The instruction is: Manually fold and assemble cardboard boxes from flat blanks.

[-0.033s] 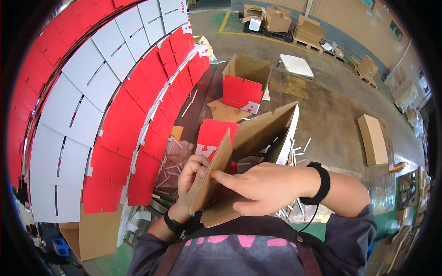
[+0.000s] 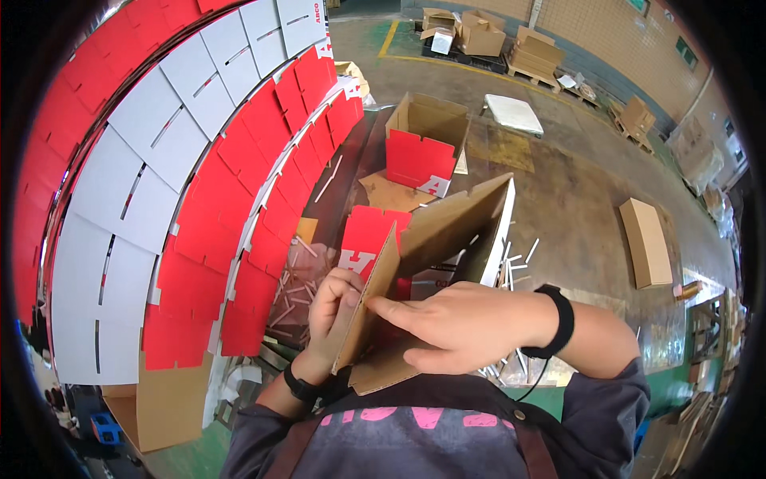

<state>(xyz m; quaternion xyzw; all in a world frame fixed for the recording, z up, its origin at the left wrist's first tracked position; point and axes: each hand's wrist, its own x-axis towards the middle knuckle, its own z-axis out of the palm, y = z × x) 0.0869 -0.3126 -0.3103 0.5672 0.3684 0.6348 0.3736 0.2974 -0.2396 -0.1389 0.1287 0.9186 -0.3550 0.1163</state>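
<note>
Pressing one pointing finger to the inside of a wall, the right hand point(image 2: 459, 319) is loose and spread, its thumb apart from its fingers, and it grips nothing that I can see. The left hand point(image 2: 327, 307) is curled up small on the other side of that wall. I cannot tell if it pinches the card, as its fingertips are partly hidden. The brown card box point(image 2: 451, 211) stands open between the hands and reaches away past them, with a loose flap point(image 2: 383, 372) just below the right hand.

The wall could bend or crease if the right finger pushes hard and the left hand does not push back. The far end has no hand on it, so a hard push could make the box twist or slip. A rough card edge could also scratch the fingers. White sticks point(image 2: 289, 310) lie past the left hand, and a box sliding that way could bump them.

Not much is different from the earlier picture. The box's far corner is a bit more to the left and higher, and more dark print shows inside, past the right hand. Both hands touch the same spots.
</note>
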